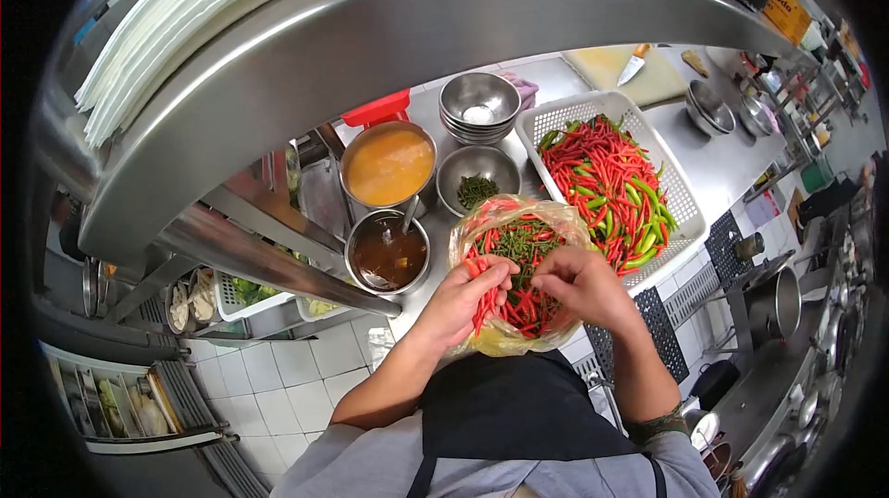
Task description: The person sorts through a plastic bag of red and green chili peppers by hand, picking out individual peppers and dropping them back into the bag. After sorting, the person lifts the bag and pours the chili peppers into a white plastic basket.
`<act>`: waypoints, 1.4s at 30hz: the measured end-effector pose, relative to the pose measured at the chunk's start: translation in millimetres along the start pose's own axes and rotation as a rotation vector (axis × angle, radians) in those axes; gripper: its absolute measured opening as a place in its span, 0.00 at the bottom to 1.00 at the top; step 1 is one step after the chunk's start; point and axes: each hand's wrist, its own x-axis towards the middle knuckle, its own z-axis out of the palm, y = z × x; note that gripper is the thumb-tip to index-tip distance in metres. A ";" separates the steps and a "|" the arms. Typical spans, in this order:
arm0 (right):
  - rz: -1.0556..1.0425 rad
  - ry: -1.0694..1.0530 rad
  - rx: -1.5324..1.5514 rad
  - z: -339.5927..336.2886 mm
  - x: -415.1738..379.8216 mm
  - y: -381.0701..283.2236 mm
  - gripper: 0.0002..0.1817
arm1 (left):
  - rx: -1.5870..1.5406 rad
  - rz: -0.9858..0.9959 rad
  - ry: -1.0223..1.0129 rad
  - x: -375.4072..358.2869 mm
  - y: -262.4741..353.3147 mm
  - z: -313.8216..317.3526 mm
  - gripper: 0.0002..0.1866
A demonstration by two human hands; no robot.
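A plastic bag [528,248] of red chilies and green stems stands open at the counter's front edge. My left hand [470,299] is closed round several red chilies [483,305] at the bag's left side. Over the bag's right side, my right hand [585,285] has its fingers pinched together; what they hold, if anything, is too small to tell. Behind and to the right, a white perforated basket [683,211] holds red and green chilies [602,174]. A steel bowl [456,165] with green stems [476,190] sits just behind the bag.
Left of the bag are a pot of orange liquid [389,165] and a pot of dark liquid [387,253] with a ladle. Stacked steel bowls [480,105] stand behind. A knife [634,65] lies on a cutting board [662,80]. A steel shelf [417,12] arches overhead.
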 end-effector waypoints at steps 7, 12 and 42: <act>0.016 0.054 0.464 -6.8 12.2 -4.0 0.05 | 0.161 -0.078 -0.130 2.3 -2.0 15.5 0.14; 0.030 0.117 0.430 1.3 13.2 6.6 0.06 | -0.024 -0.124 -0.103 -0.3 2.7 16.4 0.17; -0.376 0.483 -0.338 30.5 18.9 8.6 0.07 | -0.158 -0.171 -0.116 2.9 1.8 18.4 0.09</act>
